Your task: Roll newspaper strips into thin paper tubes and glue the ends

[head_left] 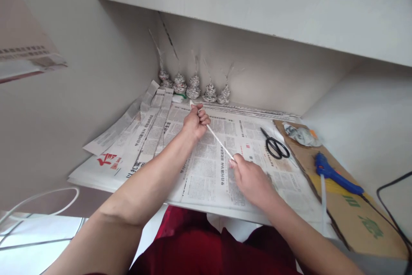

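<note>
A thin rolled newspaper tube (220,143) runs slantwise between my two hands, above the newspaper-covered table. My left hand (196,121) is closed around its far upper part, and a pale tip sticks out beyond the fingers. Near the lower end, my right hand (249,176) pinches the tube between thumb and fingers. Under both hands lie spread newspaper sheets (206,167). Just beyond my left hand rests a bundle of finished paper tubes (251,111), lying along the back of the table.
Several woven paper gourds (193,87) stand against the back wall. Newspaper strips (151,120) lie at left. Black-handled scissors (276,146) are right of my hands. A blue glue gun (336,174) and a crumpled wrapper (302,134) rest on cardboard (354,219). A white panel (257,4) overhangs.
</note>
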{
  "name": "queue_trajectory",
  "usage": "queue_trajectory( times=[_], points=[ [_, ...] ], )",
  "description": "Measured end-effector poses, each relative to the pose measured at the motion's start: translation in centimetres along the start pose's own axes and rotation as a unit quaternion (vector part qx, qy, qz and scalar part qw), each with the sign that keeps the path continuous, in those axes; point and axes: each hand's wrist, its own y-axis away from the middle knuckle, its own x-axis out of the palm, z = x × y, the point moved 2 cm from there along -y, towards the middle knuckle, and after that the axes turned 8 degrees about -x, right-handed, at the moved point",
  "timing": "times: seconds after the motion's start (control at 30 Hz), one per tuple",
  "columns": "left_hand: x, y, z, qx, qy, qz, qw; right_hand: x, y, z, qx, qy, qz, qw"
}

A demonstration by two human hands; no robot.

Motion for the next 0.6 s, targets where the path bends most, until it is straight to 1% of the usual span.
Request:
queue_trajectory(
  times=[0.03,0.07,0.1,0.13,0.17,0.2,0.23,0.27,0.3,0.33,0.37,0.4,0.43,0.47,0.5,0.53,0.57,0.6],
  points=[
    [0.0,0.0,0.0,-0.007,0.005,0.007,1.0,0.3,0.1,-0.2,0.016,-0.059,0.027,0.998],
    [0.0,0.0,0.0,-0.016,0.012,0.017,1.0,0.6,0.2,-0.5,0.04,-0.147,0.066,0.986],
    [0.1,0.0,0.0,-0.025,0.018,0.028,0.999,0.9,0.5,-0.7,0.067,-0.247,0.109,0.96],
    [0.1,-0.1,0.0,-0.032,0.023,0.038,0.998,1.2,0.8,-0.8,0.094,-0.339,0.15,0.924],
    [0.1,-0.1,0.0,-0.038,0.027,0.046,0.998,1.3,1.0,-0.9,0.114,-0.409,0.18,0.887],
    [0.1,-0.1,0.1,-0.042,0.029,0.05,0.997,1.4,1.2,-0.9,0.126,-0.448,0.197,0.863],
    [0.2,-0.1,0.1,-0.044,0.029,0.051,0.997,1.3,1.3,-0.9,0.128,-0.453,0.202,0.859],
    [0.2,-0.1,0.2,-0.042,0.028,0.049,0.998,1.2,1.3,-0.8,0.121,-0.422,0.193,0.878],
    [0.2,-0.1,0.2,-0.039,0.025,0.046,0.998,1.0,1.2,-0.7,0.105,-0.36,0.168,0.912],
    [0.2,-0.1,0.3,-0.034,0.021,0.044,0.998,0.7,1.0,-0.6,0.081,-0.274,0.129,0.95],
    [0.2,-0.1,0.3,-0.029,0.016,0.042,0.999,0.4,0.7,-0.4,0.053,-0.174,0.083,0.98],
    [0.2,-0.1,0.4,-0.025,0.011,0.04,0.999,0.2,0.4,-0.1,0.027,-0.077,0.038,0.996],
    [0.2,-0.1,0.4,-0.023,0.005,0.04,0.999,0.0,0.1,0.1,0.006,-0.001,0.0,1.0],
    [0.2,-0.1,0.5,-0.023,0.002,0.04,0.999,0.0,-0.1,0.2,-0.006,0.04,-0.024,0.999],
    [0.1,0.0,0.5,-0.025,0.001,0.041,0.999,0.1,-0.3,0.2,-0.008,0.04,-0.027,0.999],
    [0.1,0.0,0.5,-0.028,0.004,0.043,0.999,0.3,-0.4,0.1,0.001,0.0,-0.011,1.0],
    [0.1,0.0,0.5,-0.032,0.008,0.046,0.998,0.6,-0.3,-0.2,0.019,-0.076,0.021,0.997],
    [0.2,0.0,0.5,-0.036,0.013,0.049,0.998,0.9,-0.2,-0.4,0.044,-0.174,0.065,0.982]
  ],
)
